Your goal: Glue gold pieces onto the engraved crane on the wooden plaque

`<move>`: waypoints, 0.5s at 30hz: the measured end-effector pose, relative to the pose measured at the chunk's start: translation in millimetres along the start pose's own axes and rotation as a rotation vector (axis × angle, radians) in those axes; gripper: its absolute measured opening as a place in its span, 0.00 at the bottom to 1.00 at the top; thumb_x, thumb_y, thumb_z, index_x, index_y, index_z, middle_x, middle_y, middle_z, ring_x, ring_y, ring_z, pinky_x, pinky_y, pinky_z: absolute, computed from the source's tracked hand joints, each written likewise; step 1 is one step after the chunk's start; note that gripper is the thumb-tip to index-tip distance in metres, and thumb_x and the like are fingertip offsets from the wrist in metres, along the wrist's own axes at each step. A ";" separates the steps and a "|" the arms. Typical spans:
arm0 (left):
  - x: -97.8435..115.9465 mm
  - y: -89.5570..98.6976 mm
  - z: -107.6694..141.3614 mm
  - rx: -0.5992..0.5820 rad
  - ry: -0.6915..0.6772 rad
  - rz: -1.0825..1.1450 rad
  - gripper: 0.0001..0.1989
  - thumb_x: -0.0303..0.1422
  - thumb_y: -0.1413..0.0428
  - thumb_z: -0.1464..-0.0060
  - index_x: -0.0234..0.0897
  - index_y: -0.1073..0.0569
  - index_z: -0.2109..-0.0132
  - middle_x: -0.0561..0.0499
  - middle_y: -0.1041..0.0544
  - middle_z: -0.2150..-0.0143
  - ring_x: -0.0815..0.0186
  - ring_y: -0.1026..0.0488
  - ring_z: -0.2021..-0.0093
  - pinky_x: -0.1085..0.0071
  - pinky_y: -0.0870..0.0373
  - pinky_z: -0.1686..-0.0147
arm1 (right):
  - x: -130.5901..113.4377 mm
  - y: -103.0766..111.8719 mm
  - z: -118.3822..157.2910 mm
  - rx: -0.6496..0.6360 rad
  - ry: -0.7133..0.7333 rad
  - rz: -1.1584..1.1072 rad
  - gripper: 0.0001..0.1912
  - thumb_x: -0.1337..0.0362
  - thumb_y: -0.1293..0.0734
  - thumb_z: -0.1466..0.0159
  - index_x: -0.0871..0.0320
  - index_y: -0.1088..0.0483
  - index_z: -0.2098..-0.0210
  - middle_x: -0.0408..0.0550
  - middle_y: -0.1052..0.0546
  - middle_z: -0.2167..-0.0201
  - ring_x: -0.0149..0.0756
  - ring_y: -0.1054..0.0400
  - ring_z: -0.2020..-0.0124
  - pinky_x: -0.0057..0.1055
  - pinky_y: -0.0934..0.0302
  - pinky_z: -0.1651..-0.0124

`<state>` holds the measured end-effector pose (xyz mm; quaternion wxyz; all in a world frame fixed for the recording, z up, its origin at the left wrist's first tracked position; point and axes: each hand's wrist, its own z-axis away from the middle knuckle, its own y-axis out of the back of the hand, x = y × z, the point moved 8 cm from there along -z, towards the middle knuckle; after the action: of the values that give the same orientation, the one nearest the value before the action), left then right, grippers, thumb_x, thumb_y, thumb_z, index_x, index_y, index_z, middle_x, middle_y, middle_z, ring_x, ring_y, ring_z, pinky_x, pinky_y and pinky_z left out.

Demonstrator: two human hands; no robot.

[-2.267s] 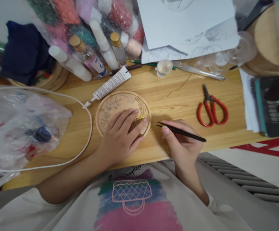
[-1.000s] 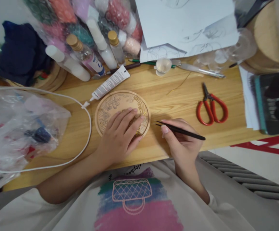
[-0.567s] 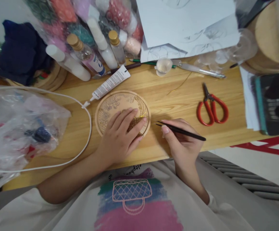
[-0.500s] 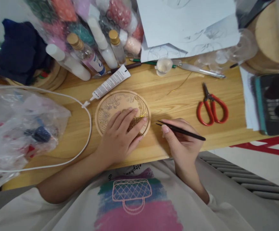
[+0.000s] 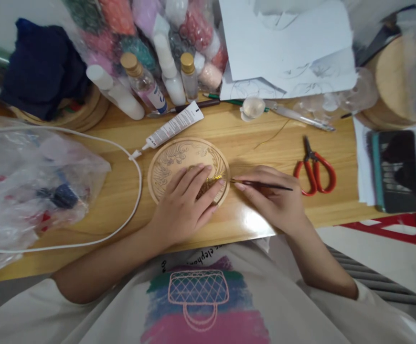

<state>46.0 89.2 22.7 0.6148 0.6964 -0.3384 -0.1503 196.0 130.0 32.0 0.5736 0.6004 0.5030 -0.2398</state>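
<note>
"Wood, pale: one round disc (image 5: 168, 165), patterned, on the table (image 5: 122, 222). What lay on it?"

"Gold strands (image 5: 218, 177), bright, towards its right side; one left hand (image 5: 182, 205), palm down, fingers extended together over the middle, thumb lower, closed on nothing visible."

"And the right hand (image 5: 282, 203)?"

"Wrist on the near side, fingers bent, thumb and forefinger pinching dark tweezers (image 5: 265, 184) almost level, tips at the disc's right rim. Whether the tips gripped a strand, I could not tell."

"Risks, as judged?"

"Three. Strands bent or dragged askew, should the tips have snagged them. Disc turned, had the left hand pressed unevenly. Fingertip pricked, its cause the closeness of the tips to the left fingers."

"Nearby?"

"One white tube (image 5: 175, 125), just beyond the disc; one pair of red-handled snips (image 5: 311, 155), beyond the right hand."
</note>
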 end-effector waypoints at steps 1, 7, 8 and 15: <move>0.0 -0.1 -0.1 0.003 0.001 0.003 0.19 0.34 0.49 0.35 0.33 0.30 0.40 0.33 0.31 0.38 0.46 0.35 0.36 0.48 0.35 0.39 | 3.9 -1.6 -0.3 -0.002 -0.015 -0.011 0.06 0.67 0.29 0.37 0.55 0.21 0.61 0.44 0.19 0.68 0.32 0.25 0.68 0.29 0.32 0.66; 0.6 0.8 -0.3 0.007 -0.003 0.012 0.20 0.34 0.48 0.35 0.32 0.30 0.40 0.31 0.31 0.38 0.44 0.34 0.37 0.46 0.34 0.40 | 10.3 -6.5 1.8 0.004 -0.052 -0.019 0.05 0.68 0.28 0.38 0.56 0.21 0.62 0.45 0.19 0.69 0.33 0.25 0.67 0.29 0.32 0.66; 0.6 0.9 -0.4 0.007 -0.002 0.012 0.20 0.34 0.48 0.35 0.32 0.30 0.40 0.31 0.31 0.38 0.44 0.34 0.37 0.46 0.34 0.40 | 9.5 -6.7 1.7 -0.001 -0.050 -0.015 0.05 0.68 0.28 0.38 0.56 0.21 0.62 0.45 0.19 0.69 0.33 0.25 0.67 0.29 0.32 0.66; 0.5 1.4 -1.3 0.005 0.000 0.035 0.20 0.33 0.48 0.36 0.32 0.30 0.40 0.31 0.31 0.38 0.43 0.33 0.37 0.44 0.34 0.40 | 7.0 -7.9 0.1 -0.014 -0.021 -0.004 0.05 0.69 0.29 0.37 0.57 0.21 0.61 0.45 0.19 0.69 0.32 0.25 0.67 0.28 0.33 0.66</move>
<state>46.7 89.8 24.4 0.6154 0.6919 -0.3511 -0.1388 191.8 130.9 22.3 0.5826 0.5927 0.5000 -0.2436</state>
